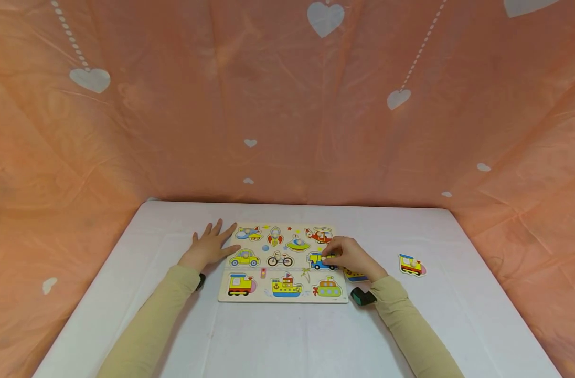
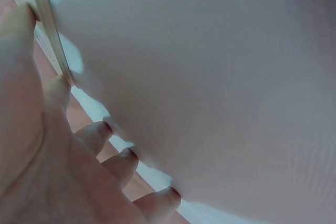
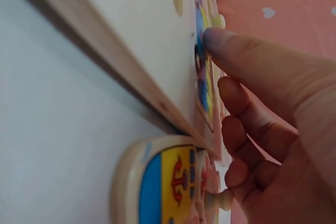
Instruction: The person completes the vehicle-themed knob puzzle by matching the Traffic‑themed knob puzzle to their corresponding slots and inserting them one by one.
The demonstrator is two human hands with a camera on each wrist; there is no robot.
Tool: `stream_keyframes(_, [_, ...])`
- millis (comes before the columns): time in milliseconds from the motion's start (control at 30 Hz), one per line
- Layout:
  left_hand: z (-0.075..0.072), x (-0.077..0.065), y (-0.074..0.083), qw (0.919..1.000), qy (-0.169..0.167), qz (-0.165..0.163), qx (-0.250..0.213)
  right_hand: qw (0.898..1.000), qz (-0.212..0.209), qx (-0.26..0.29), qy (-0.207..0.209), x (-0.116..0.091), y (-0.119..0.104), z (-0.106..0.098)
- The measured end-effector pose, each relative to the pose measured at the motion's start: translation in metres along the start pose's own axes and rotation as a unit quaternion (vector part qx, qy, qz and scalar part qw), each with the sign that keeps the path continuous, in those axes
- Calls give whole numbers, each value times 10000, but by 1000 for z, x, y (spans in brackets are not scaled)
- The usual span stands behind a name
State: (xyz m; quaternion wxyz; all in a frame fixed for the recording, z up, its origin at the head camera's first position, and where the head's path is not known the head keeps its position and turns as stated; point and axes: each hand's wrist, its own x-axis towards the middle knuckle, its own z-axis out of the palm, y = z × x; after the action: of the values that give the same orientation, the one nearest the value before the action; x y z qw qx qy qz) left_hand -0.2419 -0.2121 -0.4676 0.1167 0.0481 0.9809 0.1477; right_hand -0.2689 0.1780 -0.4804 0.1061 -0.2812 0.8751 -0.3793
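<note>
A wooden peg puzzle board (image 1: 259, 266) with vehicle pictures lies on the white table. My left hand (image 1: 207, 248) is spread flat at its left side, with thumb and index fingertips touching the edge; the left wrist view shows these fingers (image 2: 55, 90) along the board's side. Over the board's right part, my right hand (image 1: 348, 253) pinches a blue-and-yellow truck piece (image 1: 318, 261). In the right wrist view the thumb (image 3: 220, 40) lies against this piece (image 3: 203, 90), the index finger is hidden behind it, and the other fingers are curled.
A ship piece (image 1: 355, 275) lies by the board's right edge, partly under my right forearm. Farther right is a train piece (image 1: 412, 265) with a knob. A pink curtain (image 1: 287, 105) with white hearts hangs behind the table (image 1: 259, 341).
</note>
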Motion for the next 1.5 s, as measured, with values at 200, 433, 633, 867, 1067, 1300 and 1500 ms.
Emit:
stream_keyframes(200, [-1,2,0,10000,-15,-10,-7,10000,42,52,-17,0,0,-3])
stream_keyframes(433, [-3,1,1,10000,-26,-18,-4,10000,27,8,13,-1,-3,-6])
stream_keyframes(633, [-1,1,0,10000,-25,-25,5,9999,-118,6,55,-5,-5,-10])
stream_keyframes(867, [-2,0,0,10000,-50,-36,19,9999,-20,-6,122,-10,-3,-14])
stream_keyframes(1067, [-2,0,0,9999,-75,-65,21,9997,0,62,239,-17,-4,-20])
stream_keyframes(1300, [-3,-3,3,10000,-54,-25,-41,9986,108,-3,516,-32,-2,-31])
stream_keyframes(1500, [-2,-3,4,10000,-16,-2,-22,9967,311,37,753,-43,7,-41])
